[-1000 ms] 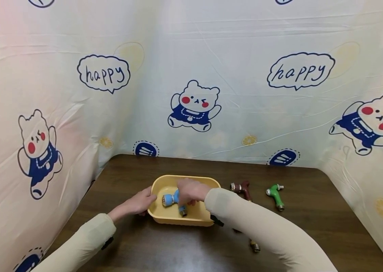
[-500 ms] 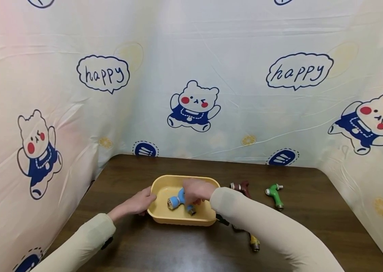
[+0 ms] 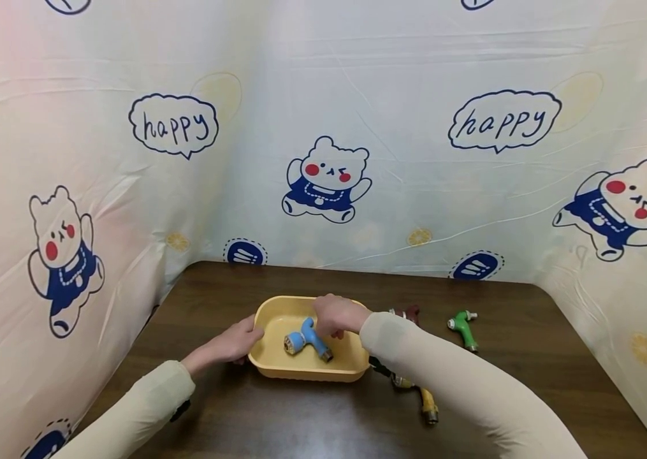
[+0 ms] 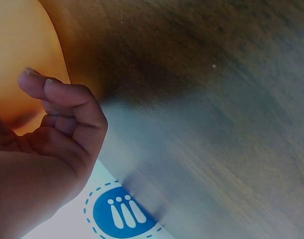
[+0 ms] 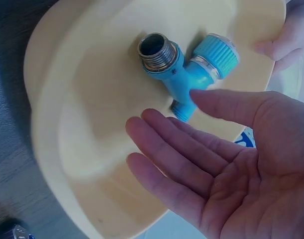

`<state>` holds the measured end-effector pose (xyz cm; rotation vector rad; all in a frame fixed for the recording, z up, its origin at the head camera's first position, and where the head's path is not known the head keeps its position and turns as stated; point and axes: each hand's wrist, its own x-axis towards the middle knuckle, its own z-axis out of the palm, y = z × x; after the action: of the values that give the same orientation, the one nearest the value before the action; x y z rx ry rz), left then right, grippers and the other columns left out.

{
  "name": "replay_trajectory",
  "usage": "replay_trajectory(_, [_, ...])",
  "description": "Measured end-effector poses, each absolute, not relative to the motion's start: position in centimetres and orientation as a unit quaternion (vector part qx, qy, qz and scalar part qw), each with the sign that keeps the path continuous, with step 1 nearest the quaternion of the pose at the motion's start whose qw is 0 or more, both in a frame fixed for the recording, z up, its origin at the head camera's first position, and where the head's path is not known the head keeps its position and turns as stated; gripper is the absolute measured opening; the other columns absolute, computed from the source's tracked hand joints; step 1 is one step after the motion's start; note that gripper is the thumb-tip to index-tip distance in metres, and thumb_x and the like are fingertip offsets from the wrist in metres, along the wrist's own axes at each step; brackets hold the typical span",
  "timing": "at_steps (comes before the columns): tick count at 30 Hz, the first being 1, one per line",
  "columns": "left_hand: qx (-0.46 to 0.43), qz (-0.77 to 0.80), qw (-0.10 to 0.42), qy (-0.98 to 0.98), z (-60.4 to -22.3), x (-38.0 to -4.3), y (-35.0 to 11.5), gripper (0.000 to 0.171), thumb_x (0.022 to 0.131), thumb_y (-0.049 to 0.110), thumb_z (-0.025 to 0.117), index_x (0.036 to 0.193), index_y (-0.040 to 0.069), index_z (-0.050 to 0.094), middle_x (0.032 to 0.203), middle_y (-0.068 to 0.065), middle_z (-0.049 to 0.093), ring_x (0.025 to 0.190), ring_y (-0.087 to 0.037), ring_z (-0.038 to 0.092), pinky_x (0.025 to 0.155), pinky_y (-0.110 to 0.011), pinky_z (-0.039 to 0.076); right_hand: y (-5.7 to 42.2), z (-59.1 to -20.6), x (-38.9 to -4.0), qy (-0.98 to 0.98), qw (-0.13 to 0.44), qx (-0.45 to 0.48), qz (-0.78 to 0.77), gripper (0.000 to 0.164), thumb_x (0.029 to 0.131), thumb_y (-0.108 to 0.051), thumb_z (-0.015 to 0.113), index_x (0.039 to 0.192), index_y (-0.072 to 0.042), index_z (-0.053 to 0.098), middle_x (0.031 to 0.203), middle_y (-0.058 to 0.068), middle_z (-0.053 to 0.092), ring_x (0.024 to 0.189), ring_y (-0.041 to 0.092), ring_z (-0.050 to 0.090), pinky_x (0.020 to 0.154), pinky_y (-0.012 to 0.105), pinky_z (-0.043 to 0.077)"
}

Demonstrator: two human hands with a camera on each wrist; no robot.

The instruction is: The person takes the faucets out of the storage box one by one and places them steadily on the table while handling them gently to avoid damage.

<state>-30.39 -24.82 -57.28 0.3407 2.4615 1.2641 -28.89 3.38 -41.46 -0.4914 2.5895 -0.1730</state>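
Note:
A blue angle valve [image 3: 313,336] with a ribbed knob and threaded metal end lies inside the yellow plastic basin [image 3: 312,374]. My left hand [image 3: 237,341] grips the basin's left wall, its thumb over the rim and its fingers outside; the left wrist view shows this hand [image 4: 67,132] beside the basin wall [image 4: 22,40]. Over the basin's right part is my right hand [image 3: 339,315], holding nothing. In the right wrist view the palm of that hand [image 5: 216,174] shows, fingers extended near the blue valve [image 5: 179,82]; I cannot tell whether the thumb touches it.
Right of the basin on the dark wooden table [image 3: 277,421] lie a maroon valve [image 3: 412,313], partly hidden by my sleeve, and a green valve [image 3: 463,328]. A yellow valve [image 3: 428,403] sticks out below the right forearm [image 3: 449,376]. A printed curtain [image 3: 415,191] surrounds the table.
The blue valve has turned and shifted slightly right inside the basin. My right hand has let go of it and drawn up and right. The left hand keeps its place.

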Motion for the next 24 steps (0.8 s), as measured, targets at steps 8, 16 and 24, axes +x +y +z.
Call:
replay_trajectory(8, [0.094,0.434,0.182,0.877,-56.8,-30.3,-24.5,0.030,0.106,0.023,0.046,0.131,0.007,0.049,0.069,-0.012,0.066,0.044,-0.026,0.059,0.038,-0.039,0.050,3.1,-41.4,-28.5,0.949,0.242,-0.188,-0.080,0.031,0.090,-0.020,0.080,0.068,-0.012,0.059,0.066,0.011,0.067,0.058,0.024,0.065,0.045,0.030,0.043])
replay_trajectory(16, [0.145,0.433,0.169,0.874,-51.3,-26.7,-22.9,0.040,0.106,0.022,0.041,0.133,-0.007,0.044,0.070,-0.007,0.061,0.046,-0.019,0.054,0.039,-0.034,0.048,2.5,-41.4,-27.7,0.949,0.251,-0.174,-0.079,0.024,0.088,-0.022,0.086,0.078,-0.009,0.067,0.078,0.014,0.075,0.073,0.030,0.074,0.048,0.034,0.048])
replay_trajectory(24, [0.148,0.441,0.159,0.871,-51.4,-26.7,-22.9,0.036,0.104,0.019,0.042,0.128,-0.007,0.046,0.068,-0.009,0.061,0.045,-0.020,0.053,0.039,-0.034,0.047,1.9,-41.9,-28.1,0.952,0.244,-0.180,-0.038,0.022,0.088,-0.022,0.084,0.081,-0.009,0.068,0.073,0.010,0.074,0.068,0.026,0.075,0.049,0.035,0.050])
